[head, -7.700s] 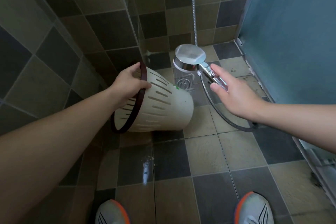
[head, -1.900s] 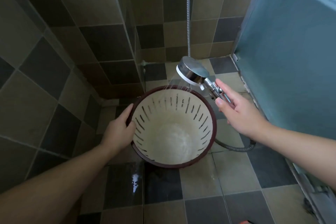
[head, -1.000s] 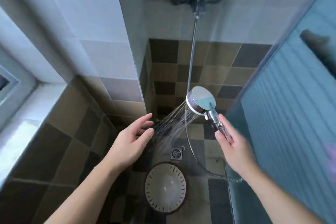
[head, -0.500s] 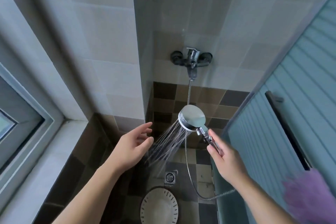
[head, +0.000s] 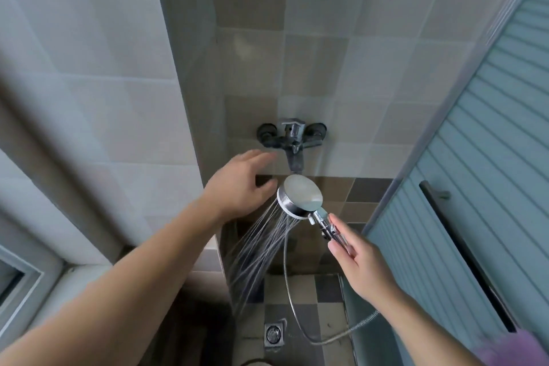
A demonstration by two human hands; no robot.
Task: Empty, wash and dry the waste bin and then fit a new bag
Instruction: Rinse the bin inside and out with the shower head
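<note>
My right hand (head: 361,261) grips the chrome handle of the shower head (head: 300,196), which sprays water down and to the left toward the floor. My left hand (head: 242,184) is raised with fingers spread and relaxed, just below and left of the wall tap (head: 292,138), not touching it. Only a sliver of the waste bin's rim (head: 255,362) shows at the bottom edge, on the floor below the spray.
The metal hose (head: 292,306) loops down to the floor beside the floor drain (head: 274,334). A blue sliding door (head: 490,187) with a dark handle bar (head: 463,252) stands right. A window frame (head: 26,282) is at lower left. Something purple (head: 514,348) sits bottom right.
My view has tilted up, so the bin has nearly left the frame. My left hand has risen toward the tap. The shower head keeps spraying in my right hand.
</note>
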